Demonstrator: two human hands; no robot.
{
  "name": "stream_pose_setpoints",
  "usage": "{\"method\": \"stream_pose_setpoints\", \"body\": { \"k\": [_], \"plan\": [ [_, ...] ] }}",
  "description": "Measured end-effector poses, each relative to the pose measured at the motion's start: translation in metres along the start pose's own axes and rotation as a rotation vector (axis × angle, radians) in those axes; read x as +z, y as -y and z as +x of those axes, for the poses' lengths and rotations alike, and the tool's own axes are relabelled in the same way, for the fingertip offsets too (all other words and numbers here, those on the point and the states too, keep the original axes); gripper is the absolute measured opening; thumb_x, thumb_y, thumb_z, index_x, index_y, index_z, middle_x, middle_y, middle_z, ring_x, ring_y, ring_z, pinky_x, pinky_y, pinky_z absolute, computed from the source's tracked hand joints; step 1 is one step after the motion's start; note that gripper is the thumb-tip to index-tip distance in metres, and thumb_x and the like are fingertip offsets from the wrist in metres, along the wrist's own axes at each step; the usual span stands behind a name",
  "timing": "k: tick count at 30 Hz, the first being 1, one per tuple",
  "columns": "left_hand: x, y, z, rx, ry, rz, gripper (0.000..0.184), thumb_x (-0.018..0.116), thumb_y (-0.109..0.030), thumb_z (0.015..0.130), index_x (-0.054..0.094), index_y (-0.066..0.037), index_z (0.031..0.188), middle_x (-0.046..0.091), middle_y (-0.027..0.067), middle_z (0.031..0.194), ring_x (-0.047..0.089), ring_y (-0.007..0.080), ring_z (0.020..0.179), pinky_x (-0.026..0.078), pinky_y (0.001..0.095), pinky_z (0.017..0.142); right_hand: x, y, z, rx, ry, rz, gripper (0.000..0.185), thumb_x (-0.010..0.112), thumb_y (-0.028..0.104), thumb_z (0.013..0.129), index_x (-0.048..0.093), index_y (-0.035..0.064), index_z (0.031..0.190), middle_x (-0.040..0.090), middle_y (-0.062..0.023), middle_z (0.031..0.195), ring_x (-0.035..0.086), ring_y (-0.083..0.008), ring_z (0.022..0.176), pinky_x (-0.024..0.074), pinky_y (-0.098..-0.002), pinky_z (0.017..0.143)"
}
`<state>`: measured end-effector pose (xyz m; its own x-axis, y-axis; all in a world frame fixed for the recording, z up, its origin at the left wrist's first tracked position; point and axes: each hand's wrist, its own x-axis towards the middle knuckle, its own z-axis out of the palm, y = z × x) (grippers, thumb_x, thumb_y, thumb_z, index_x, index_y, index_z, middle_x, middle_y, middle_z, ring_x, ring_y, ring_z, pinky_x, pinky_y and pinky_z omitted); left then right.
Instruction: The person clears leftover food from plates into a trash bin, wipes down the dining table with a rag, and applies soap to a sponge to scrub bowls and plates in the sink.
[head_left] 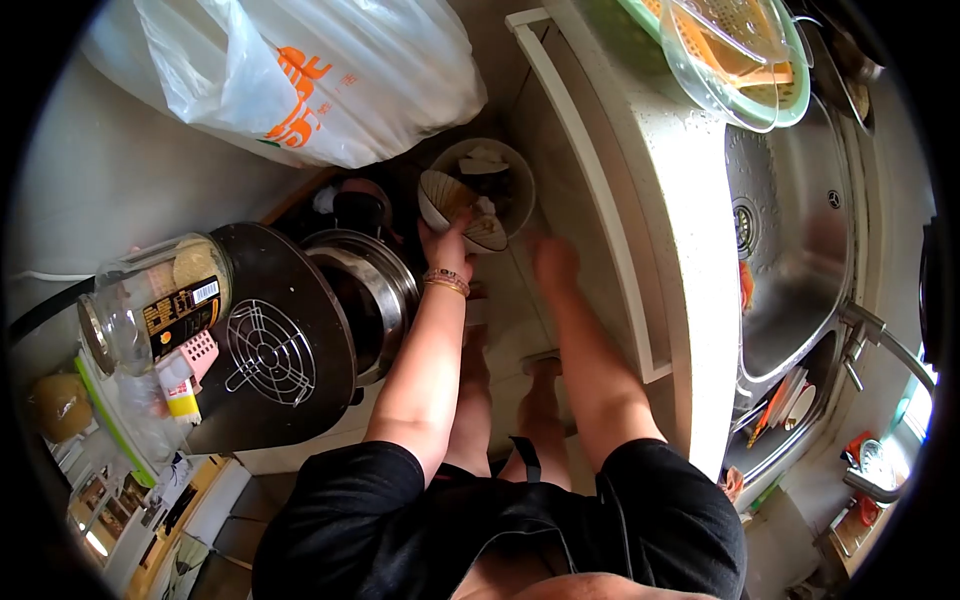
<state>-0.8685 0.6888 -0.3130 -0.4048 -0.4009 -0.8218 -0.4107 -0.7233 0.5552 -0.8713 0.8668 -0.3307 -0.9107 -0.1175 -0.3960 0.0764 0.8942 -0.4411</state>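
Low in the middle of the head view, my left hand (447,245) grips a bowl (441,194) with a ribbed pattern, its thumb inside the rim. The bowl is tilted at the near edge of a round waste bin (528,185). White scraps and dark matter lie in the bin. A whitish bit shows near the bowl's inside, but I cannot tell whether it sticks to the bowl. My right hand (553,262) hangs just right of the bin, near the pale cabinet front; its fingers are blurred and nothing held shows.
On the left, a dark round-ended surface (255,420) carries a wire rack (270,352) and a clear jar (125,300); steel pots (395,275) stand beside it. A big white plastic bag (330,80) bulges above the bin. The right side has a counter (690,250) and a steel sink (800,260).
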Motion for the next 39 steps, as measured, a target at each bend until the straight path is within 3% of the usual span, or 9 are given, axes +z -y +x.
{"method": "stream_pose_setpoints", "body": {
  "k": [5,8,13,19,22,26,28,34,39],
  "plan": [
    [-0.001,-0.006,0.008,0.071,-0.073,0.146,0.091,0.080,-0.014,0.069,0.025,-0.023,0.141,0.036,0.0065,0.140,0.039,0.0359,0.123,0.038,0.0647,0.085,0.011,-0.005,0.004,-0.026,-0.125,0.128,0.028,0.054,0.005,0.079,0.069,0.0107,0.102,0.066,-0.0132,0.088,0.062,-0.0316,0.082,0.0484,-0.0425,0.069],
    [0.007,-0.015,-0.009,0.102,-0.065,0.144,0.099,0.081,-0.011,0.068,0.020,-0.007,0.145,0.043,0.0135,0.138,0.047,0.0278,0.119,0.043,0.0437,0.093,0.013,0.007,-0.012,-0.158,-0.115,0.258,0.029,0.054,0.006,0.080,0.069,0.0121,0.104,0.066,-0.0138,0.090,0.063,-0.0319,0.084,0.0488,-0.0434,0.072],
    [0.009,-0.024,-0.014,0.120,-0.064,0.246,0.102,0.084,-0.015,0.065,0.021,-0.003,0.145,0.042,0.0151,0.138,0.046,0.0276,0.120,0.042,0.0412,0.095,0.046,-0.008,-0.005,0.138,-0.037,0.122,0.025,0.056,0.008,0.082,0.070,0.0144,0.102,0.066,-0.0162,0.088,0.062,-0.0335,0.084,0.0487,-0.0463,0.075],
    [0.010,-0.026,-0.009,0.141,-0.018,0.303,0.103,0.085,-0.016,0.065,0.021,-0.003,0.145,0.042,0.0158,0.138,0.045,0.0266,0.121,0.041,0.0410,0.097,0.014,0.001,-0.031,-0.169,-0.106,0.309,0.023,0.054,0.011,0.084,0.070,0.0135,0.099,0.066,-0.0160,0.087,0.062,-0.0340,0.084,0.0487,-0.0460,0.070],
    [0.016,-0.032,-0.007,0.143,-0.012,0.339,0.102,0.086,-0.016,0.065,0.023,-0.003,0.144,0.043,0.0157,0.136,0.046,0.0262,0.120,0.041,0.0403,0.097,0.021,-0.003,-0.035,-0.017,-0.034,0.231,0.025,0.056,0.009,0.080,0.070,0.0137,0.100,0.065,-0.0166,0.088,0.062,-0.0353,0.084,0.0484,-0.0465,0.068],
    [0.018,-0.036,-0.006,0.127,-0.008,0.365,0.072,0.080,-0.018,0.073,0.038,-0.021,0.131,0.046,0.0075,0.130,0.045,0.0359,0.115,0.038,0.0667,0.080,0.023,-0.007,-0.028,0.007,-0.240,0.300,0.028,0.056,0.008,0.078,0.069,0.0139,0.102,0.065,-0.0168,0.087,0.062,-0.0356,0.083,0.0485,-0.0462,0.067],
    [0.016,-0.036,-0.004,0.147,0.005,0.367,0.072,0.080,-0.019,0.073,0.037,-0.022,0.131,0.046,0.0075,0.130,0.045,0.0364,0.116,0.038,0.0666,0.080,0.017,-0.003,-0.041,-0.175,-0.284,0.262,0.029,0.055,0.008,0.079,0.069,0.0137,0.103,0.065,-0.0168,0.087,0.062,-0.0355,0.082,0.0486,-0.0456,0.068],
    [0.027,-0.054,-0.037,0.105,0.036,0.336,0.073,0.078,-0.020,0.074,0.035,-0.021,0.133,0.043,0.0082,0.133,0.042,0.0383,0.118,0.036,0.0682,0.082,-0.024,-0.003,-0.056,0.139,-0.128,0.341,0.038,0.049,0.000,0.076,0.069,0.0132,0.106,0.065,-0.0160,0.101,0.060,-0.0353,0.095,0.0486,-0.0435,0.081],
    [0.044,-0.073,-0.081,-0.006,0.019,0.220,0.059,0.067,-0.016,0.082,0.037,-0.014,0.133,0.041,0.0145,0.136,0.037,0.0402,0.125,0.030,0.0705,0.093,-0.035,-0.002,-0.070,-0.080,-0.203,0.133,0.038,0.050,0.002,0.076,0.067,0.0127,0.108,0.066,-0.0134,0.102,0.060,-0.0334,0.095,0.0495,-0.0427,0.078]
  ]
}}
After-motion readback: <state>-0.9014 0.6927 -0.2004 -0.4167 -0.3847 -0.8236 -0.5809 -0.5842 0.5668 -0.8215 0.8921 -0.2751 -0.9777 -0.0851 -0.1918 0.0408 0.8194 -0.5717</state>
